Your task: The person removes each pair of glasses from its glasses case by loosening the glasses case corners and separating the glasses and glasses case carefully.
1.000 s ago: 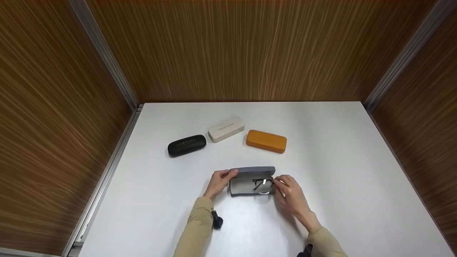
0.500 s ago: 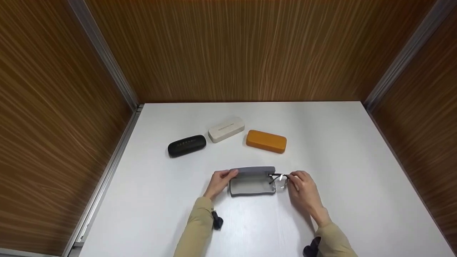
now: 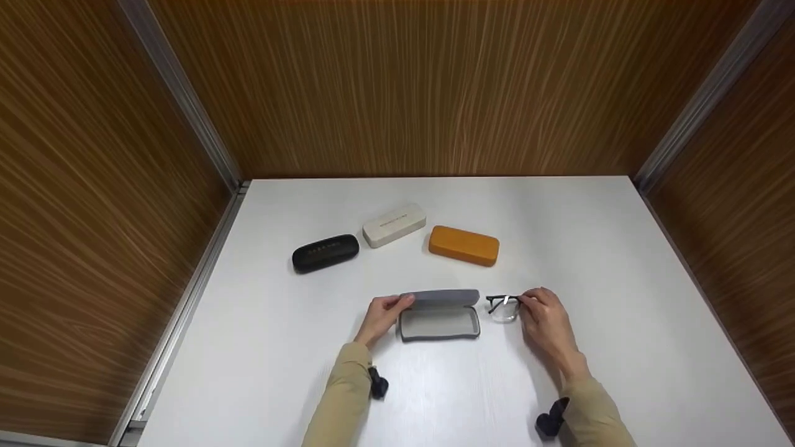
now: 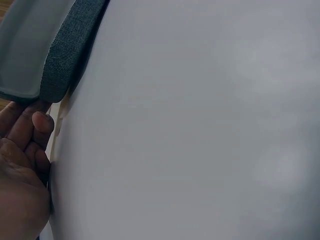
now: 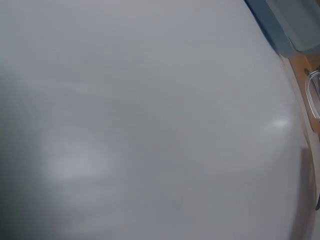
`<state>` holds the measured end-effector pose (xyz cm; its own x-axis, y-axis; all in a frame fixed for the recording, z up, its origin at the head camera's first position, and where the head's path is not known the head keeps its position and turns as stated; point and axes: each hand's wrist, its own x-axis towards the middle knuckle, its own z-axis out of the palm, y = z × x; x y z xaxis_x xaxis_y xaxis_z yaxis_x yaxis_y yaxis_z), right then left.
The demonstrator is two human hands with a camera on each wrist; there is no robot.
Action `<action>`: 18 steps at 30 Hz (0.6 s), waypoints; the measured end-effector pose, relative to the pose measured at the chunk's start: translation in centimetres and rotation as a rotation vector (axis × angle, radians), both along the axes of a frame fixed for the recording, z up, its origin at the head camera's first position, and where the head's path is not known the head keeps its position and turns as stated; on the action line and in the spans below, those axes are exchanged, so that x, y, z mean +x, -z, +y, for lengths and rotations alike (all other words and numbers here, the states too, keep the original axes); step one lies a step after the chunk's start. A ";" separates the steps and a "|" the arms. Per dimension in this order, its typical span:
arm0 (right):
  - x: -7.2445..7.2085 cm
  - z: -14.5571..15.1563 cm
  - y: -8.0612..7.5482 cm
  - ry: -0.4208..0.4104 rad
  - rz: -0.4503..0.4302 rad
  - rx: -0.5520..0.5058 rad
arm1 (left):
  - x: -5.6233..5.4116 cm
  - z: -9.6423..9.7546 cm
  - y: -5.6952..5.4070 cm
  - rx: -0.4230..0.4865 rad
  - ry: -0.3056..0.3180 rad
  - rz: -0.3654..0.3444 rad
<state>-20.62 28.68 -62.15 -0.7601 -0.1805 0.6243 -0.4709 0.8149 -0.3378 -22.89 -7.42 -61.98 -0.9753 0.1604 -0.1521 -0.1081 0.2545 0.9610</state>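
A grey glasses case (image 3: 440, 324) lies with its lid raised near the middle front of the table, its pale inside bare. My left hand (image 3: 380, 318) grips the left end of its lid, thumb on the outer face; the left wrist view shows the fingers (image 4: 22, 125) at the case's end. Just right of the case, my right hand (image 3: 549, 323) pinches a pair of dark-framed eyeglasses (image 3: 504, 308) by one side, the lenses pointing toward the case. In the right wrist view only part of the eyeglasses (image 5: 313, 92) shows at the right edge, and the hand is out of sight.
Behind the grey case lie a black glasses case (image 3: 325, 253), a white one (image 3: 394, 225) and an orange one (image 3: 463, 246), all closed. Wood-grain panels stand at the back, left and right of the white table (image 3: 596, 261).
My right hand has lifted the eyeglasses out of the grey case and carried them to the right, slightly away from me. The left hand and the case have stayed put.
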 end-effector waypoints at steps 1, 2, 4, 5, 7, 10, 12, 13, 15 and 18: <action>-0.1 0.1 0.0 0.011 -0.006 -0.002 | 0.0 0.0 -0.1 -0.002 -0.002 -0.010; -0.3 0.3 -0.1 0.022 -0.015 -0.006 | 0.0 0.0 -0.1 -0.006 -0.003 -0.018; -0.6 0.6 -0.1 0.040 -0.028 -0.016 | 0.0 -0.1 -0.2 -0.007 -0.004 -0.029; -0.7 0.7 0.0 0.049 -0.033 -0.020 | 0.0 0.0 -0.2 -0.008 -0.006 -0.032; -1.1 1.1 0.0 0.064 -0.041 -0.026 | 0.0 0.0 -0.2 -0.010 -0.008 -0.035; -1.5 1.6 0.0 0.088 -0.063 -0.032 | 0.0 0.0 -0.2 -0.012 -0.010 -0.036; -1.7 1.9 0.0 0.109 -0.085 -0.036 | 0.0 0.0 -0.2 -0.015 -0.008 -0.035; -1.8 2.0 0.0 0.119 -0.097 -0.037 | 0.0 0.0 -0.2 -0.014 -0.006 -0.033; -2.1 2.3 0.0 0.139 -0.121 -0.039 | 0.0 0.0 -0.2 -0.008 -0.002 -0.026; -2.5 2.6 -0.1 0.153 -0.134 -0.039 | 0.0 -0.1 -0.2 -0.001 -0.001 -0.024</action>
<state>-23.16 31.26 -62.03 -0.8534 -0.0343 0.5201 -0.2915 0.8587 -0.4216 -22.90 -7.49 -61.79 -0.9716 0.1592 -0.1752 -0.1309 0.2556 0.9579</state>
